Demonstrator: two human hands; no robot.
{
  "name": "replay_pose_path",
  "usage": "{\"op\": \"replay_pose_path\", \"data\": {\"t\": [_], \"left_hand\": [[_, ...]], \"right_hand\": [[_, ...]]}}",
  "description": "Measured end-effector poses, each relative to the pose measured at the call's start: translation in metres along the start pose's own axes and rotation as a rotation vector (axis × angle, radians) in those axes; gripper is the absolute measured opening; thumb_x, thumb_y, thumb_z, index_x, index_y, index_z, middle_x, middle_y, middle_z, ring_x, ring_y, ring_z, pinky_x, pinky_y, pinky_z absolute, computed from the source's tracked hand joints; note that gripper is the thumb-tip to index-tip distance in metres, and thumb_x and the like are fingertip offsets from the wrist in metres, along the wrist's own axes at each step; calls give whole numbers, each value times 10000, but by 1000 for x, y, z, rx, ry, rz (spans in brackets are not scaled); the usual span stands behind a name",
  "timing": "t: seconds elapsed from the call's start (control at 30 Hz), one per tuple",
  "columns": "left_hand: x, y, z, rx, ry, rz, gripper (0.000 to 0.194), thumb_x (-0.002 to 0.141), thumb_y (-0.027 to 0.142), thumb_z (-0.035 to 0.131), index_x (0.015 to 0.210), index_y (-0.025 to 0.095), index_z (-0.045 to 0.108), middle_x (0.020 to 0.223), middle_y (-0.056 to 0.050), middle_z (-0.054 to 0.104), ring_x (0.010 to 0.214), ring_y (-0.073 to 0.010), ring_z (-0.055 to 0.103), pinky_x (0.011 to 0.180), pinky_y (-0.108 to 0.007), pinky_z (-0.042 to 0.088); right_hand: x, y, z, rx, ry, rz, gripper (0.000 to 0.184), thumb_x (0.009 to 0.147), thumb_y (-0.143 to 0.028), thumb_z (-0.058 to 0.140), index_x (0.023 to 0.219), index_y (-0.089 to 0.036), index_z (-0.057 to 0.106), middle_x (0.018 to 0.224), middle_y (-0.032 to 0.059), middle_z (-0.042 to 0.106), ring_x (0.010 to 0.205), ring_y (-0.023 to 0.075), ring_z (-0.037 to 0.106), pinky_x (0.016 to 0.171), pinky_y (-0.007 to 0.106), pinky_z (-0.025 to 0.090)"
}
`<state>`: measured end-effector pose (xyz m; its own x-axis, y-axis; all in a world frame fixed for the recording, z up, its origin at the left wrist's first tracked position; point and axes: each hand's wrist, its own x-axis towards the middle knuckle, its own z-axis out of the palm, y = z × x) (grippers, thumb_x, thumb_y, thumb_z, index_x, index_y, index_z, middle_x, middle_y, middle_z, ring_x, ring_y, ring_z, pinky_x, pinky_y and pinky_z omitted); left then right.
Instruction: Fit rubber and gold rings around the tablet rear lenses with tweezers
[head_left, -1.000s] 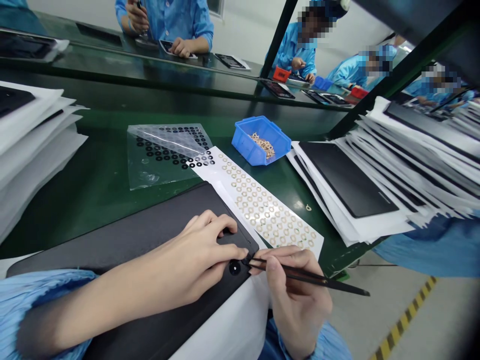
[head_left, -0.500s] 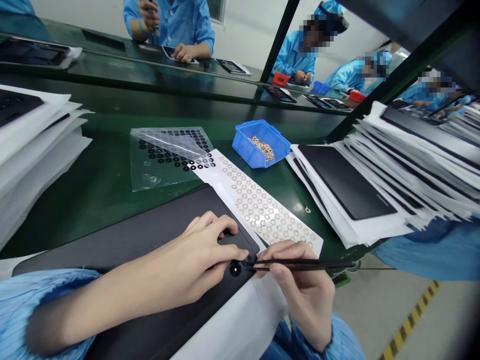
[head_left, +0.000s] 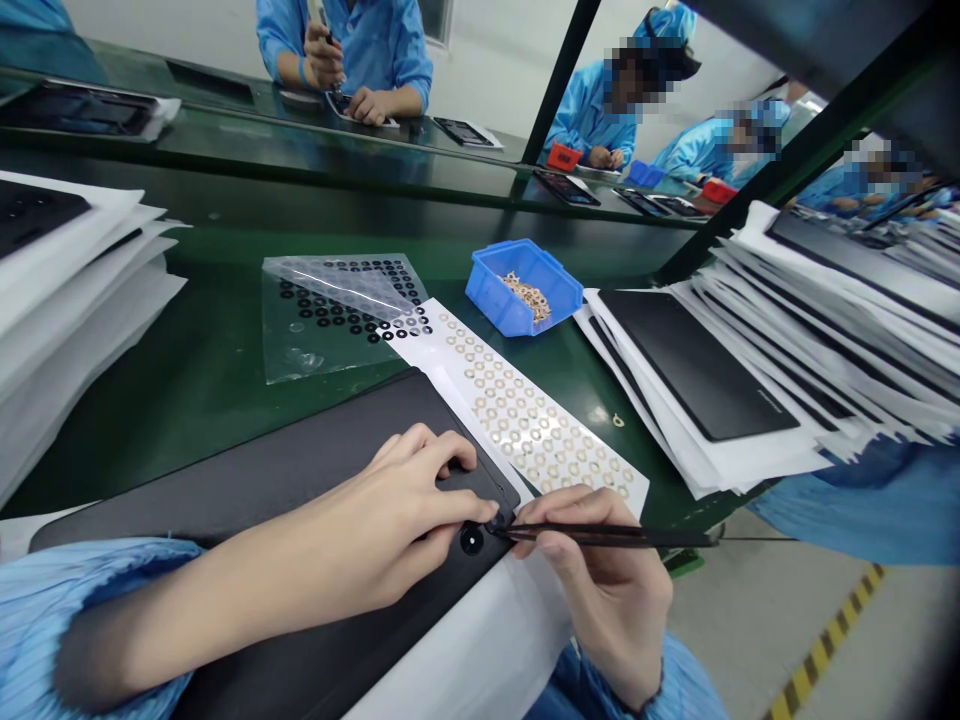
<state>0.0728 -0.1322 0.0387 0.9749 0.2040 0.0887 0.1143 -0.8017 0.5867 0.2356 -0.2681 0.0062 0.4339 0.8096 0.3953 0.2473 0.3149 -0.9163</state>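
While the left hand is pressing on a black panel, its fingers are curled against the panel's top near one corner and its thumb is stretching toward the edge, gripping nothing. The right hand is pinching tweezers between thumb and fingers, with the shaft lying nearly level. The tweezer tips are reaching the panel's edge just beside the left thumb; a dark speck is showing there, but I cannot tell whether they have hold of it. A black ring is sitting on the panel, just below the thumb.

The panel is lying on a white sheet at the edge of a green bench. Just past it, a strip of tan rings is lying beside a clear bag of black rings. A blue bin is holding loose gold parts. Paper-interleaved panels are stacking up on the right, and white sheets are piling up on the left. Across the bench, co-workers in blue are working.
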Motion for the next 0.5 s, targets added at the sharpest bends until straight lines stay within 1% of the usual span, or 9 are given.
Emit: {"op": "replay_pose_path", "data": {"t": [0.17, 0.37, 0.5], "left_hand": [[0, 1, 0, -8, 14, -10, 370, 909, 86, 391, 1143, 303, 578, 1178, -60, 416, 993, -224, 408, 835, -366, 404], [0, 1, -1, -20, 19, -19, 318, 917, 113, 401, 1108, 291, 583, 1171, -49, 424, 1006, -217, 411, 832, -345, 404], [0, 3, -2, -14, 9, -33, 294, 921, 117, 400, 1092, 278, 576, 1142, -42, 447, 988, -209, 423, 830, -334, 413]], "right_hand": [[3, -2, 4, -4, 35, -46, 111, 878, -94, 557, 886, -202, 581, 817, 14, 623, 640, 133, 655, 570, 265, 568], [1, -1, 4, -50, 77, -62, 98, 888, -102, 538, 877, -194, 568, 800, 10, 621, 697, 151, 673, 633, 294, 560], [3, -1, 4, -124, 112, -83, 101, 890, -107, 538, 839, -189, 569, 735, 10, 630, 730, 163, 658, 675, 317, 547]]}}
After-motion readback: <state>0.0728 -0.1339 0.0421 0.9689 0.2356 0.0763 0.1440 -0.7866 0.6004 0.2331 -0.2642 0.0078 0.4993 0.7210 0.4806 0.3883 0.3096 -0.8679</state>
